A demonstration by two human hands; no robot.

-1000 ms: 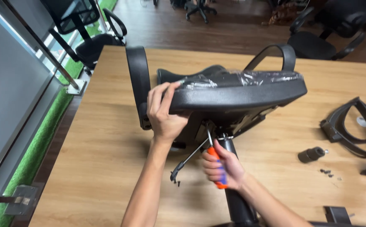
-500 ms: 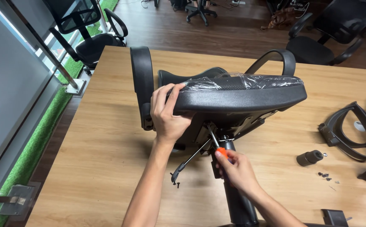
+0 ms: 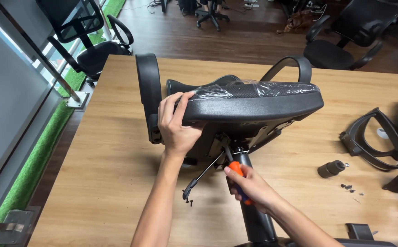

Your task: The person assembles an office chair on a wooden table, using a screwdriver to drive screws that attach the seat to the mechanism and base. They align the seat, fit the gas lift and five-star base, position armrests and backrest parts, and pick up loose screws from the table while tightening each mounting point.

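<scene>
Head camera looks down at a chair seat [image 3: 254,107] tipped on its edge on the wooden table [image 3: 107,174], padded top still wrapped in clear plastic film. Left hand [image 3: 177,126] is clamped over the seat's near-left corner, thumb on top, fingers curled round the rim. Right hand [image 3: 249,187], just below the seat, is wrapped tight round an orange-handled screwdriver [image 3: 234,170], shaft angled up into the metal mechanism under the seat. A black armrest [image 3: 148,93] stands upright at the seat's left edge; another loops up behind it. A thin black lever [image 3: 199,178] hangs down from the mechanism.

That seat looks bulky and top-heavy, stiff at the rim but padded on top, and the film could be slippery, so the hard edge seems the safest grip. Right of the seat lie a small black cylinder [image 3: 330,169], loose screws [image 3: 348,187] and a spare armrest frame [image 3: 377,142]. The screwdriver tip is hidden in the mechanism; the post below the seat runs out of frame.
</scene>
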